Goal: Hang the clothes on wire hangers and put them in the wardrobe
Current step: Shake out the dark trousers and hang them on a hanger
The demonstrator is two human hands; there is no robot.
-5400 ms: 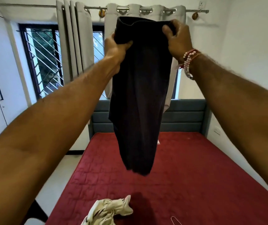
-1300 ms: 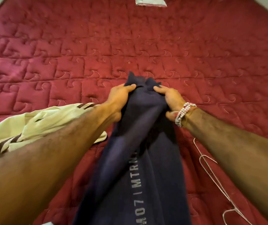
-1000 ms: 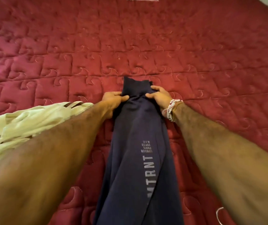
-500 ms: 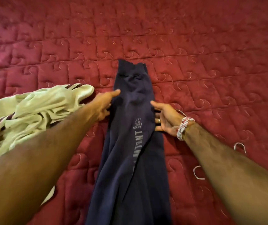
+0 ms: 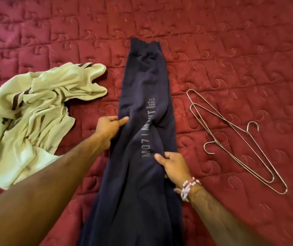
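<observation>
Dark navy trousers (image 5: 142, 89) with grey lettering lie lengthwise on the red quilted bed (image 5: 231, 50), waistband at the far end. My left hand (image 5: 109, 128) pinches the fabric at the trousers' left edge, thumb on top. My right hand (image 5: 175, 166), with a beaded bracelet at the wrist, grips the right edge nearer to me. Two wire hangers (image 5: 234, 137) lie overlapped on the quilt to the right of the trousers, hooks pointing outward.
A crumpled cream garment (image 5: 35, 110) with dark stripes lies to the left of the trousers. The quilt stretches on beyond the waistband and past the hangers.
The trousers went from held up in the air to laid flat on the bed. Both hands slid from the waistband down toward me along the legs and now hold the edges.
</observation>
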